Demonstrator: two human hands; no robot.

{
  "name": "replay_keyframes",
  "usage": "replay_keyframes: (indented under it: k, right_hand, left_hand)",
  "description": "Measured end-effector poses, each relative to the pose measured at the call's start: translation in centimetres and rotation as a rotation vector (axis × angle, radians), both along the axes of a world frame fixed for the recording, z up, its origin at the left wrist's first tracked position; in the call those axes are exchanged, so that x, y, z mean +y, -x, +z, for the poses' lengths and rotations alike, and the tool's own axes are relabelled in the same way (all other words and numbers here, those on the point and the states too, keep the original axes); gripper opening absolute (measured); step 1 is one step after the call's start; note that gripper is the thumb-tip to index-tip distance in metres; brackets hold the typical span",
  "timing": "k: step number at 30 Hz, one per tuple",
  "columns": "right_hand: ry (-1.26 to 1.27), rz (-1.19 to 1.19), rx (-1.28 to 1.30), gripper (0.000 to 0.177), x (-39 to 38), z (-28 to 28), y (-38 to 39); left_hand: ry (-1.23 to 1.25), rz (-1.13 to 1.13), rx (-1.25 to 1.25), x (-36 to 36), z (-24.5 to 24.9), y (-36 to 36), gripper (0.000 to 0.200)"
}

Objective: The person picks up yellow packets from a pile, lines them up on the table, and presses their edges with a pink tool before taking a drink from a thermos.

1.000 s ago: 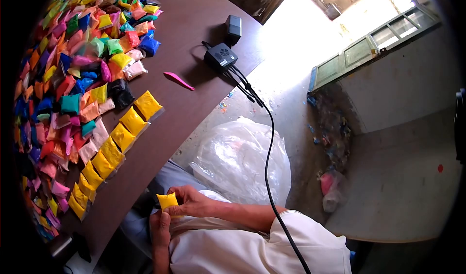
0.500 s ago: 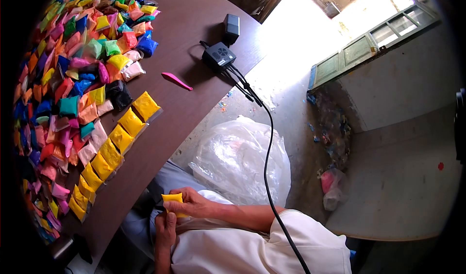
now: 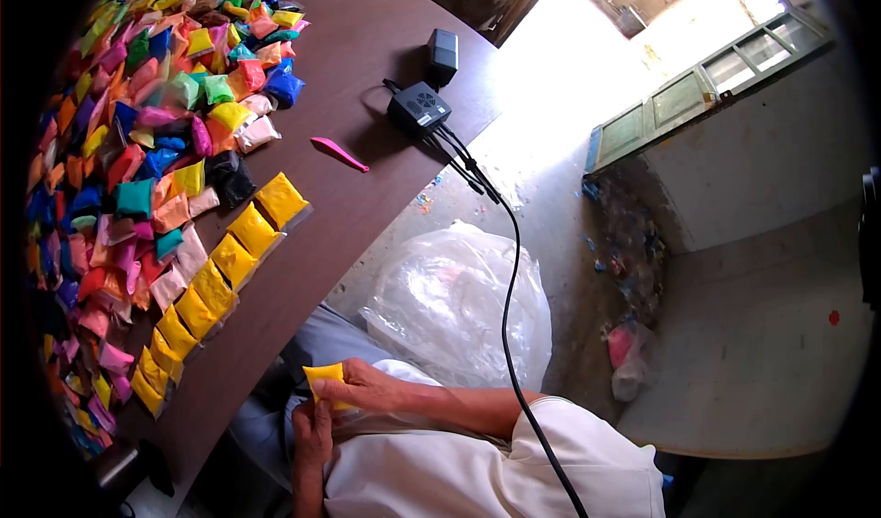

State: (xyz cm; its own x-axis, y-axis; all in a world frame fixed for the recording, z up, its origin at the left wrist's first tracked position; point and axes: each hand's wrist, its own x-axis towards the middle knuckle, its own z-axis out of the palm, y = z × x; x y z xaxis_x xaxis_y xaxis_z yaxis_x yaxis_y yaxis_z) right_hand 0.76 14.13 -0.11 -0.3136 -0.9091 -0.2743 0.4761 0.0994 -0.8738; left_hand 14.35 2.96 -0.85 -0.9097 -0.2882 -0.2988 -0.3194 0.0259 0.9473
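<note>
A small soft yellow packet (image 3: 322, 374) is pinched in my right hand (image 3: 367, 386), thumb across its front, just off the table's near edge and above my lap. My left hand (image 3: 313, 434) is closed just below, its fingertips against the packet's lower side; part of the packet is hidden by the fingers. Nearby on the table, a slanting row of several flat yellow packets in clear wrap (image 3: 213, 288) lies along the edge of a big heap of multicoloured packets (image 3: 135, 199).
On the brown table (image 3: 317, 211) lie a pink plastic tool (image 3: 340, 155), a black box with cables (image 3: 418, 109) and a dark block (image 3: 442, 55). A black cable (image 3: 510, 289) runs across to my body. A large clear plastic bag (image 3: 459, 298) stands on the floor.
The view has shifted slightly, so the table things appear a little further right. Both hands stay on the yellow packet, with only a slight change in finger position.
</note>
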Motion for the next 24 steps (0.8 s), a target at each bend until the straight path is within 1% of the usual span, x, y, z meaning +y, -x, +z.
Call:
replay_keyframes:
  k: [2,6,8,12,14,17,18,20,21,23,24]
  right_hand:
    - [-0.126,0.024,0.194,0.048,0.2,-0.1,0.2]
    - [-0.073,0.023,0.130,0.050,0.3,-0.7,-0.1]
    - [-0.060,0.002,0.081,0.049,0.3,-0.2,-0.2]
    - [-0.060,-0.016,0.086,0.048,0.2,-0.4,-0.2]
    - [-0.113,0.053,0.292,0.045,0.3,0.0,0.1]
    - [-0.080,0.087,0.350,0.045,0.5,0.0,0.6]
    - [-0.079,0.089,0.349,0.045,0.5,-0.2,0.5]
    - [-0.002,0.053,0.145,0.045,0.3,-0.5,0.0]
    - [0.000,0.056,0.144,0.045,0.2,-0.5,0.0]
    - [-0.030,0.055,0.137,0.047,0.3,-0.3,0.0]
    - [-0.030,0.054,0.138,0.047,0.3,0.0,0.0]
  left_hand:
    - [-0.068,0.117,-0.014,0.4,-0.2,0.1,0.055]
    - [0.026,0.070,0.020,0.5,-0.4,-0.2,0.055]
    - [-0.052,0.072,0.021,0.6,-0.6,-0.4,0.054]
    - [-0.080,0.100,0.036,0.5,-0.8,-0.2,0.054]
    - [-0.048,0.101,-0.007,0.5,-0.4,0.1,0.054]
    - [-0.023,0.079,-0.010,0.7,-0.5,-0.1,0.054]
    - [-0.022,0.081,-0.011,0.8,-0.3,-0.1,0.054]
    - [0.084,0.103,0.034,0.8,0.4,0.0,0.053]
    - [0.086,0.106,0.033,0.7,0.2,-0.1,0.053]
    - [-0.073,0.132,-0.032,0.6,-0.7,-0.2,0.052]
    - [-0.073,0.131,-0.031,0.7,-1.3,-0.3,0.052]
